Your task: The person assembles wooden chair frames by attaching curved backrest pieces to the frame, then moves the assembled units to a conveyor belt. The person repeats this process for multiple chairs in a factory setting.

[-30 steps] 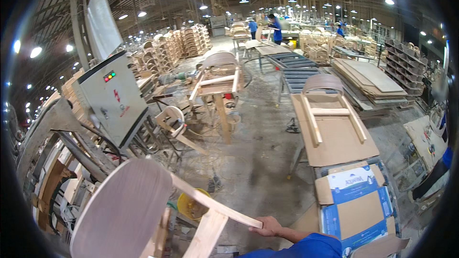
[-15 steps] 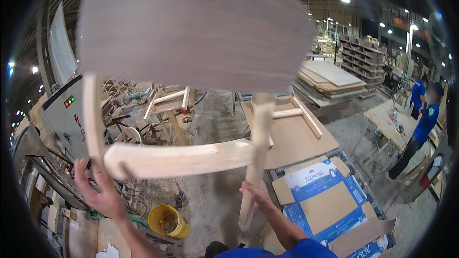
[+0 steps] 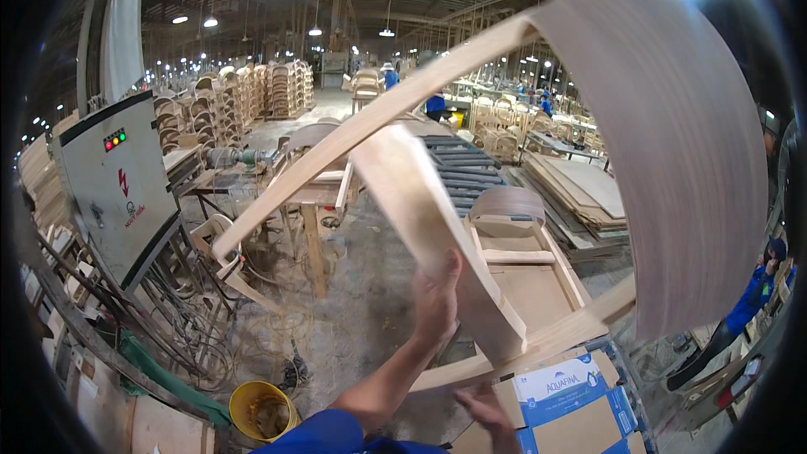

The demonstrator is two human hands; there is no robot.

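Note:
I hold up a tilted wooden chair frame. Its broad curved back panel rises at the right, joined to a long upper post and a lower post. Between the posts runs a pale crossbar. My left hand is closed around the crossbar's edge, near its middle. Just beneath the lower post is my right hand, blurred by motion. Whether it touches the post cannot be made out.
Another chair frame lies on a cardboard-covered surface ahead, with a flattened blue-and-white carton nearer me. At left stand a control cabinet and a yellow bucket. Stacked boards and a co-worker in blue are at right.
The chair frame has turned, its back panel swinging from the top to the right. My left hand now grips the crossbar; my right hand has left its grip on the post's end. The view has lifted.

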